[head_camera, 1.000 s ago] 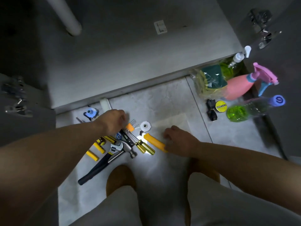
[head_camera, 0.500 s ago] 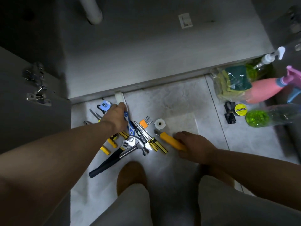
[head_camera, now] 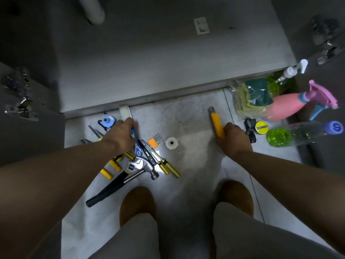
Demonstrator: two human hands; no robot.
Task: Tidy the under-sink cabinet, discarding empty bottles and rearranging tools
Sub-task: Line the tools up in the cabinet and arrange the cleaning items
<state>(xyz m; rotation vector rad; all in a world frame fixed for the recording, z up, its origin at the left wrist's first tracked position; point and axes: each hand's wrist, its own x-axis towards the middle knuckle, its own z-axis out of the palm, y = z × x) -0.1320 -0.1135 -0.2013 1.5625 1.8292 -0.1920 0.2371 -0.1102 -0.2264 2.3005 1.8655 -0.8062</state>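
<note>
Since the earlier frame, right hand [head_camera: 232,139] has carried the yellow knife [head_camera: 216,124] away from the tool pile, rightward and up toward the bottles; it grips the knife's lower end, blade end pointing at the cabinet [head_camera: 168,58]. Left hand [head_camera: 121,134] sits closed on the blue-white tool [head_camera: 137,144] at the top of the pile, near where it was.

Writing: yellow tape roll [head_camera: 261,127] has black print, "TAPE" just legible; blue cap on green bottle [head_camera: 298,134] shows "6". Sticker [head_camera: 201,25] on cabinet floor unreadable.

Tape roll lies just right of the right hand. Pink sprayer [head_camera: 291,105], sponge bag [head_camera: 250,97] and pump bottle [head_camera: 291,71] lie beyond it. Hammer [head_camera: 123,181], wrench [head_camera: 132,166], screwdrivers [head_camera: 168,167], white nut [head_camera: 171,143] on the floor [head_camera: 186,113] between the hands.
</note>
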